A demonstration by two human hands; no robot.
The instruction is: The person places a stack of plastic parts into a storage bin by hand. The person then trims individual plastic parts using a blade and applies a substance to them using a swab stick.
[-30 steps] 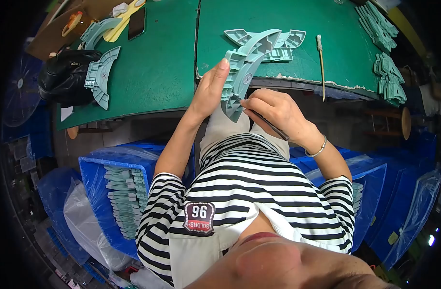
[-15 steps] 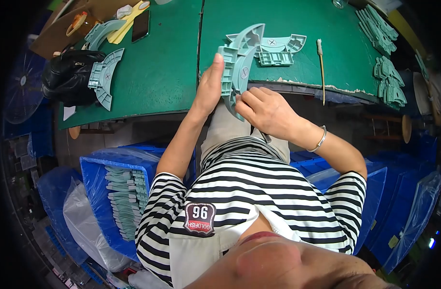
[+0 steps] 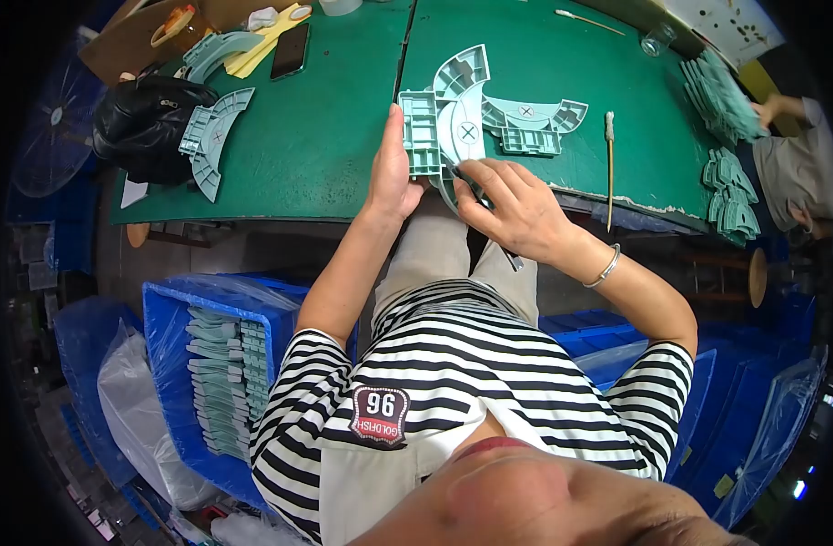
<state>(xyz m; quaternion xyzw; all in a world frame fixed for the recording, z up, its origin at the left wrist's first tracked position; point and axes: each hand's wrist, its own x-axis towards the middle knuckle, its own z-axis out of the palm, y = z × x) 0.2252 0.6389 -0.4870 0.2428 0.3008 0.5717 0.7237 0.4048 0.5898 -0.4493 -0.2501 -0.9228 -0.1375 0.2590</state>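
My left hand (image 3: 394,173) grips a curved pale-green plastic part (image 3: 468,133) by its ribbed block side, holding it above the table's front edge. Its ribbed face and a crossed-circle mark are turned up. My right hand (image 3: 514,206) is closed around a slim hand tool (image 3: 515,263), whose dark tip meets the lower end of the part's curve. Most of the tool is hidden by my fingers, so its exact kind does not show. Just beyond lies a similar green part (image 3: 531,125) on the green table (image 3: 343,109).
A brush-like stick (image 3: 609,173) lies to the right. Stacked green parts (image 3: 731,196) line the right edge, where another person's hand (image 3: 780,107) reaches in. On the left are a black bag (image 3: 143,127) and a phone (image 3: 291,51). A blue bin (image 3: 161,364) holds several parts.
The held part has turned so its ribbed face shows more fully. My right hand has stayed at its lower end with the tool. Another person's hand has appeared at the right-hand stack.
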